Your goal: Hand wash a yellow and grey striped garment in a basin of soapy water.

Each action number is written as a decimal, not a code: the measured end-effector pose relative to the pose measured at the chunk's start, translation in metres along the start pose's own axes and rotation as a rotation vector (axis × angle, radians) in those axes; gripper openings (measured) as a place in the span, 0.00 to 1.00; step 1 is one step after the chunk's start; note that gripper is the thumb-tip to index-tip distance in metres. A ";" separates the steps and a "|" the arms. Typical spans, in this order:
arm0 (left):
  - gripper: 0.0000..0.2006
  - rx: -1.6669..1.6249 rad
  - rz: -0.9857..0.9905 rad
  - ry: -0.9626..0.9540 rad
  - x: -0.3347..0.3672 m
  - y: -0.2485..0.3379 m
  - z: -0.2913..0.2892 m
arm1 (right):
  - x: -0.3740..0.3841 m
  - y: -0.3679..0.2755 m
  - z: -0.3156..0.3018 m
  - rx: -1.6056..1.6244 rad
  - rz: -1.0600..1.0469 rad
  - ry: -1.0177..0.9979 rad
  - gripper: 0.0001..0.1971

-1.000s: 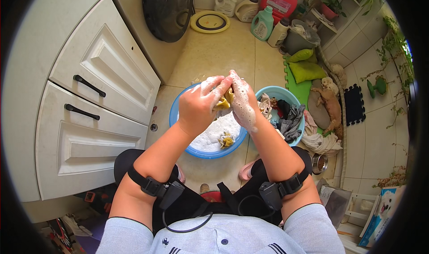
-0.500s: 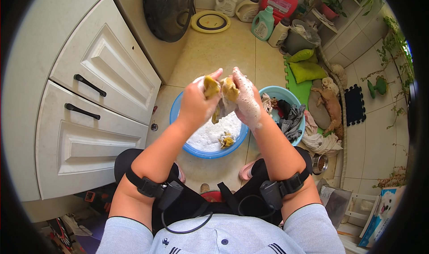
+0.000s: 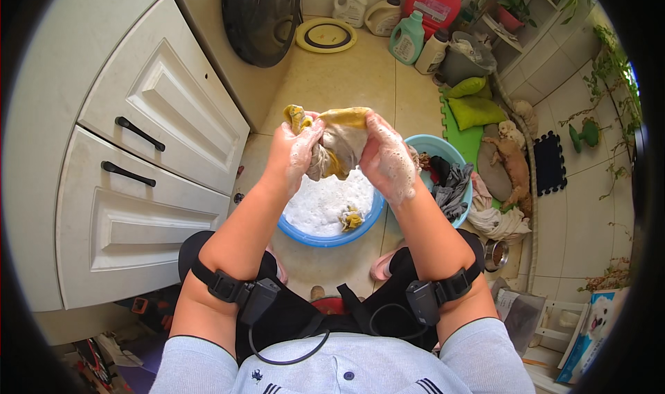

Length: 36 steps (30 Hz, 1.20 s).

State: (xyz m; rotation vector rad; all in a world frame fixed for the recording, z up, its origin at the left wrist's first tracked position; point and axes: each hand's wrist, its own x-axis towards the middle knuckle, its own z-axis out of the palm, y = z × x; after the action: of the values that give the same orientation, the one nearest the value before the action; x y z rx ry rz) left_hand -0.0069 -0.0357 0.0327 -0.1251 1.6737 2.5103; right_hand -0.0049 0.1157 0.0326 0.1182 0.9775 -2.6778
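Between my two hands a wet yellow-and-grey cloth [image 3: 339,139], perhaps a small garment, is stretched above the blue basin [image 3: 320,241]. My left hand [image 3: 294,150] is closed on its bunched left end, with yellow fabric sticking up past the fingers. Streaked with suds, my right hand [image 3: 386,155] pinches the cloth's upper right edge. White foam [image 3: 315,203] fills the basin below. A crumpled piece of yellow-brown fabric [image 3: 352,219] pokes out of the foam at the near right.
Right of the basin stands a light-blue tub [image 3: 433,144] with dark and grey clothes. A dog [image 3: 511,162] lies on a grey cushion farther right. Detergent bottles [image 3: 407,38] line the back wall. White cabinets [image 3: 159,137] rise at the left.
The cloth, bunched and folded between my hands before, is now spread wider. My hands have drawn apart, the left slightly leftward, and the right fingers have curled onto its edge.
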 end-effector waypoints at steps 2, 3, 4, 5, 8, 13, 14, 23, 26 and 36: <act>0.09 0.052 -0.034 -0.005 0.000 0.000 0.000 | 0.001 0.000 -0.002 0.042 -0.036 0.024 0.11; 0.09 0.052 -0.033 -0.005 -0.001 0.000 0.001 | 0.002 0.002 0.000 0.028 -0.085 0.042 0.10; 0.10 0.097 -0.053 -0.007 -0.001 0.000 0.002 | 0.002 0.002 0.001 0.013 -0.134 0.061 0.09; 0.11 0.141 -0.072 -0.010 -0.001 0.000 0.003 | 0.002 0.001 0.001 0.013 -0.134 0.062 0.09; 0.13 0.271 -0.016 0.116 0.003 0.004 -0.001 | 0.002 0.001 0.003 -0.053 -0.165 0.166 0.08; 0.15 -0.198 -0.017 -0.078 0.005 0.020 -0.007 | 0.001 0.007 -0.004 -0.187 -0.162 0.373 0.08; 0.15 -0.199 -0.018 -0.081 0.005 0.018 -0.004 | 0.002 0.010 -0.006 -0.188 -0.164 0.376 0.08; 0.30 -0.209 -0.071 -0.418 -0.001 0.008 0.004 | 0.000 0.017 -0.002 -0.089 0.106 0.225 0.15; 0.29 -0.271 -0.092 -0.440 -0.002 0.009 0.002 | 0.001 0.017 0.000 -0.099 0.132 0.281 0.15; 0.27 -0.083 0.071 -0.249 0.005 0.005 -0.008 | -0.007 0.006 0.016 -0.435 0.095 0.187 0.14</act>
State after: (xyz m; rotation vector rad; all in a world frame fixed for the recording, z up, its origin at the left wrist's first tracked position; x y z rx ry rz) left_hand -0.0124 -0.0444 0.0334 0.2341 1.5031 2.5226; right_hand 0.0039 0.1024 0.0421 0.3162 1.5440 -2.3374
